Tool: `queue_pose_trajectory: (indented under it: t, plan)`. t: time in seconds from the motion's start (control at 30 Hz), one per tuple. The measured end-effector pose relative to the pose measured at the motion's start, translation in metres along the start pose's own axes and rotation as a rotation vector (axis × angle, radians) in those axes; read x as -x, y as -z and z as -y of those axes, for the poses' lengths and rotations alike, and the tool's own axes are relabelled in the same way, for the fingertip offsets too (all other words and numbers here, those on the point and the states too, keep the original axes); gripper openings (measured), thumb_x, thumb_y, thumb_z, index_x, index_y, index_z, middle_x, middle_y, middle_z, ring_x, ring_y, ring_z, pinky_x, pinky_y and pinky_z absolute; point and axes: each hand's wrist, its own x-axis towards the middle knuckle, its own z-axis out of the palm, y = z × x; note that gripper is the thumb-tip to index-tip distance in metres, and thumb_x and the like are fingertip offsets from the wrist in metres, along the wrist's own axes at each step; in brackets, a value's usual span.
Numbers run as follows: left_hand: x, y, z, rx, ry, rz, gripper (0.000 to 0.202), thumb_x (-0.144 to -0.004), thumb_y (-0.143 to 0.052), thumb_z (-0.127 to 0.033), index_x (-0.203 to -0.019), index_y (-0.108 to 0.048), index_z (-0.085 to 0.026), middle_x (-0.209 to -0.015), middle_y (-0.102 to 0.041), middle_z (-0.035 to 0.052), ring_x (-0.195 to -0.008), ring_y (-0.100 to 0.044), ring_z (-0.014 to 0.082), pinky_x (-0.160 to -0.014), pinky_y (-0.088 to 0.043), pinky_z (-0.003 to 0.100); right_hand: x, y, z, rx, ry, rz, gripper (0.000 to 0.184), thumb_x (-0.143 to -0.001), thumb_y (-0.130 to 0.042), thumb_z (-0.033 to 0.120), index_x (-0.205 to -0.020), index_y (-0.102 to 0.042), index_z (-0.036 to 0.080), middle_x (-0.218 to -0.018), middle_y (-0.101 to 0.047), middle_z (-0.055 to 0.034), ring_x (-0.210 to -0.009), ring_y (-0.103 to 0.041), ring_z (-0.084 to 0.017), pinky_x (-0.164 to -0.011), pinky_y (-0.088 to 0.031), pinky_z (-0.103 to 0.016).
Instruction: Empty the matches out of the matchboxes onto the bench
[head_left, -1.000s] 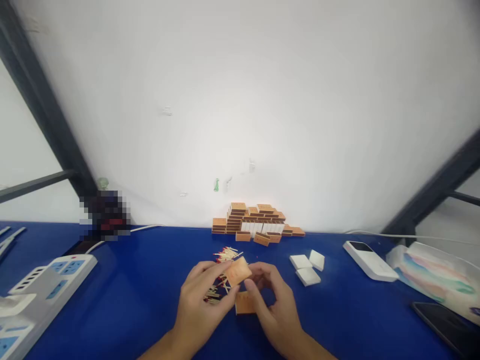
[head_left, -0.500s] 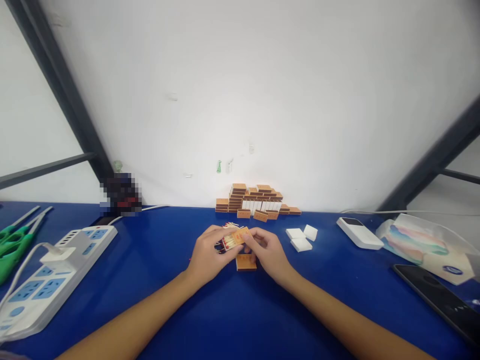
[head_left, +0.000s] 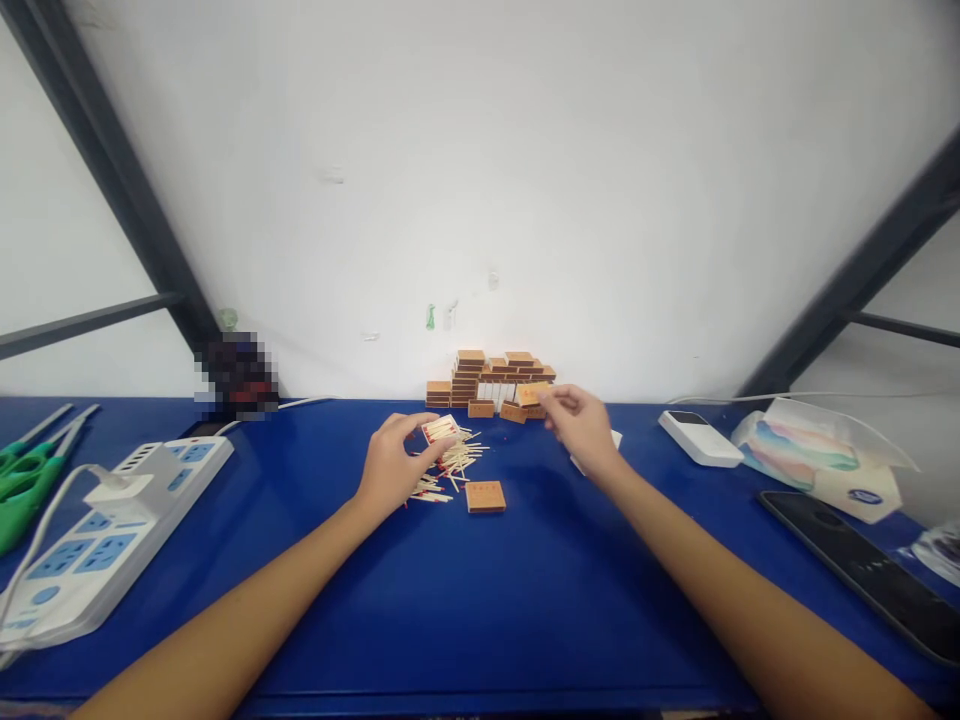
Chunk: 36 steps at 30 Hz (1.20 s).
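My left hand [head_left: 395,462] grips a white matchbox tray [head_left: 441,430] with matches in it, between thumb and fingers. Below and beside the tray lies a loose pile of red-tipped matches [head_left: 466,456] on the blue table. In my right hand [head_left: 581,425] is an orange matchbox sleeve [head_left: 532,392], pinched at its right end and raised in front of the stacked matchboxes [head_left: 469,372]. A single matchbox [head_left: 486,497] rests flat on the table between my hands, nearer to me. White trays [head_left: 616,440] are mostly hidden behind my right hand.
A power strip [head_left: 112,540] and green-handled scissors [head_left: 30,480] lie at the left. To the right are a white device [head_left: 700,438], a tissue pack [head_left: 817,455] and a black phone [head_left: 862,570]. A wall stands behind the table [head_left: 480,620].
My hands have moved apart. The sleeve has come off the match-filled tray and gone right and up in my right hand, while the tray stays in my left. The match pile now shows.
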Motion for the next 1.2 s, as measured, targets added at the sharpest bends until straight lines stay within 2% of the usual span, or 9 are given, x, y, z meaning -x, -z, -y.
queue_pose_trajectory:
  t: [0.1,0.2,0.27,0.37,0.47,0.8,0.9,1.0,1.2]
  plan:
    - [-0.003,0.003,0.003,-0.025,-0.028,0.003,0.032,-0.089,-0.088,-0.040,-0.117,-0.081,-0.026,-0.105,-0.079,0.0033,-0.090,-0.072,0.0210,-0.085,-0.061,0.035,-0.027,0.030,-0.008,0.081,0.050,-0.167,0.053,-0.072,-0.082,0.069,-0.087,-0.065,0.021,-0.083,-0.074,-0.0065,-0.060,-0.062,-0.017,-0.057,-0.052,-0.031]
    - [-0.005,0.005,0.004,-0.038,-0.046,-0.004,0.033,-0.090,-0.087,-0.040,-0.119,-0.080,-0.026,-0.108,-0.079,0.0040,-0.093,-0.072,0.0214,-0.090,-0.061,0.036,-0.045,0.059,-0.017,0.247,-0.014,-0.259,0.037,-0.080,-0.077,0.054,-0.093,-0.063,0.022,-0.085,-0.075,-0.0059,-0.062,-0.065,-0.019,-0.061,-0.052,-0.033]
    - [-0.005,0.005,0.004,-0.041,-0.036,0.005,0.033,-0.090,-0.086,-0.042,-0.119,-0.080,-0.026,-0.105,-0.078,0.0037,-0.089,-0.071,0.0204,-0.086,-0.061,0.034,-0.051,0.073,-0.022,0.408,-0.061,-0.270,0.026,-0.083,-0.075,0.045,-0.092,-0.065,0.022,-0.083,-0.075,-0.0055,-0.068,-0.068,-0.021,-0.065,-0.052,-0.033]
    - [-0.006,0.004,0.006,-0.040,-0.007,0.025,0.036,-0.090,-0.086,-0.042,-0.121,-0.080,-0.026,-0.090,-0.073,0.0014,-0.076,-0.066,0.0176,-0.075,-0.058,0.031,-0.055,0.086,-0.024,0.545,-0.158,-0.193,0.015,-0.085,-0.073,0.036,-0.083,-0.067,0.022,-0.080,-0.076,-0.0064,-0.073,-0.070,-0.022,-0.070,-0.052,-0.033]
    - [-0.006,0.004,0.008,-0.021,0.011,0.032,0.039,-0.090,-0.086,-0.044,-0.123,-0.080,-0.026,-0.084,-0.070,0.0002,-0.071,-0.063,0.0163,-0.072,-0.056,0.029,-0.055,0.089,-0.025,0.603,-0.217,-0.134,0.015,-0.087,-0.072,0.034,-0.079,-0.067,0.022,-0.082,-0.078,-0.0081,-0.076,-0.072,-0.023,-0.073,-0.052,-0.034]
    - [-0.010,0.001,0.013,0.073,0.074,0.046,0.042,-0.090,-0.082,-0.047,-0.125,-0.079,-0.023,-0.094,-0.079,0.0030,-0.077,-0.070,0.0188,-0.079,-0.061,0.034,-0.079,0.094,-0.063,0.629,-0.210,-0.308,0.025,-0.093,-0.072,0.043,-0.090,-0.070,0.019,-0.097,-0.082,-0.0164,-0.084,-0.077,-0.027,-0.075,-0.056,-0.036]
    - [-0.010,0.000,0.012,0.097,0.096,0.046,0.044,-0.089,-0.083,-0.045,-0.127,-0.079,-0.022,-0.095,-0.080,0.0034,-0.077,-0.072,0.0187,-0.081,-0.062,0.035,-0.086,0.092,-0.070,0.674,-0.202,-0.263,0.026,-0.093,-0.072,0.044,-0.087,-0.073,0.018,-0.093,-0.083,-0.0161,-0.083,-0.076,-0.028,-0.075,-0.056,-0.037]
    - [-0.009,-0.001,0.012,0.107,0.113,0.056,0.046,-0.088,-0.083,-0.045,-0.128,-0.078,-0.022,-0.096,-0.080,0.0035,-0.076,-0.073,0.0188,-0.081,-0.062,0.035,-0.087,0.088,-0.075,0.733,-0.160,-0.216,0.026,-0.091,-0.074,0.044,-0.084,-0.077,0.018,-0.097,-0.083,-0.0163,-0.092,-0.076,-0.031,-0.081,-0.055,-0.039]
    - [-0.010,-0.001,0.010,0.168,0.136,0.051,0.046,-0.087,-0.084,-0.042,-0.127,-0.078,-0.021,-0.101,-0.080,0.0054,-0.079,-0.074,0.0191,-0.083,-0.064,0.036,-0.084,0.088,-0.079,0.814,-0.145,-0.160,0.025,-0.093,-0.074,0.041,-0.095,-0.079,0.016,-0.101,-0.083,-0.0154,-0.093,-0.076,-0.029,-0.079,-0.053,-0.037]
